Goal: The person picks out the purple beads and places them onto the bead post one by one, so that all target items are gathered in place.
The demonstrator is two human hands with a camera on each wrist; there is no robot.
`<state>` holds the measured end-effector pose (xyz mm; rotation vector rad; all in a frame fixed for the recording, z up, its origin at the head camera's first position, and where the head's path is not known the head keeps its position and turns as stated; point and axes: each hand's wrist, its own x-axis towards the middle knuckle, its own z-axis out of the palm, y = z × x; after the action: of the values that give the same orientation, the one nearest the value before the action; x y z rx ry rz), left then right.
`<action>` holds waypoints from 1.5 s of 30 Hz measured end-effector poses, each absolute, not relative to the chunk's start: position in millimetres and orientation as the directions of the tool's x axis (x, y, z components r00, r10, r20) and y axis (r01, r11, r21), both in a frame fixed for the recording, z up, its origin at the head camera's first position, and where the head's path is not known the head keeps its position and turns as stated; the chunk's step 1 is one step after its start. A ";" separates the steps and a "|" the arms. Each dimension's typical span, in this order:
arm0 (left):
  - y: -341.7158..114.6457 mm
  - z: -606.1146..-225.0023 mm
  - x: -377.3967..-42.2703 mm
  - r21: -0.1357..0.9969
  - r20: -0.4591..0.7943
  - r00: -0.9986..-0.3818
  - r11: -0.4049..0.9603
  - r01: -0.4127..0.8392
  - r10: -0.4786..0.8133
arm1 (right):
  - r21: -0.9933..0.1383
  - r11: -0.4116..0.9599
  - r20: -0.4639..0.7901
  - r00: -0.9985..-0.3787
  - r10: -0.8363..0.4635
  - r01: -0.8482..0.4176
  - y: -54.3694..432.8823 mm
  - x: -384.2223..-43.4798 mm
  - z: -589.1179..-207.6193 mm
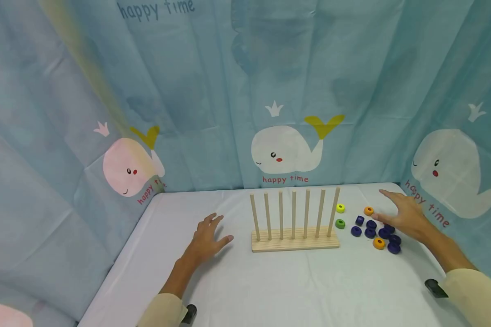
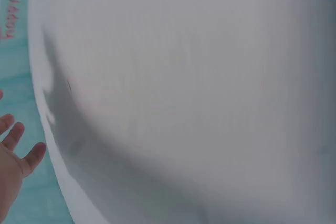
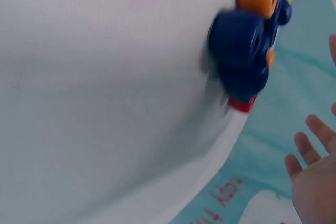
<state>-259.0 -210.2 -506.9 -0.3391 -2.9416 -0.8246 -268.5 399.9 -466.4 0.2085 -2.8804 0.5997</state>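
A wooden rack point(image 1: 295, 243) with several upright pegs stands mid-table in the head view. My left hand point(image 1: 206, 240) hovers to its left over the white cloth, fingers spread and holding nothing. Over at the right, my right hand point(image 1: 407, 218) is spread above a cluster of beads, its thumb and fingers apart with nothing between them. Dark blue beads point(image 1: 370, 233) make up most of the cluster. Among them are an orange bead point(image 1: 378, 243), a green bead point(image 1: 340, 224) and a yellow bead point(image 1: 340, 208). A red bead point(image 3: 241, 104) shows below a blue one in the right wrist view.
White cloth point(image 1: 278, 286) covers the table. A blue curtain point(image 1: 212, 113) printed with whales hangs along the back and both sides. Another orange bead point(image 1: 368, 210) lies behind the blue ones, near the table's back edge.
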 end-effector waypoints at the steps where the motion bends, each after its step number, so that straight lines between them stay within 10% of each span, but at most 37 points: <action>1: -206.7 -506.0 -256.9 0.527 0.126 -0.972 0.817 0.234 0.197 | -0.399 0.899 0.206 -0.973 -0.105 -0.182 396.2 -268.1 -467.2; 14: -158.7 -504.1 -238.7 0.820 0.088 -0.976 0.542 0.186 0.201 | -0.558 0.799 0.187 -0.972 -0.145 -0.226 359.4 -254.3 -476.4; 45: -120.7 -514.7 -220.2 0.920 0.041 -0.983 0.377 0.106 0.177 | -0.582 0.766 0.122 -0.961 -0.250 -0.273 346.9 -256.3 -494.3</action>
<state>-220.2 -120.7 -514.7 -0.2737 -2.6588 -1.7688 -256.3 346.9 -494.3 0.4322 -2.9173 0.9707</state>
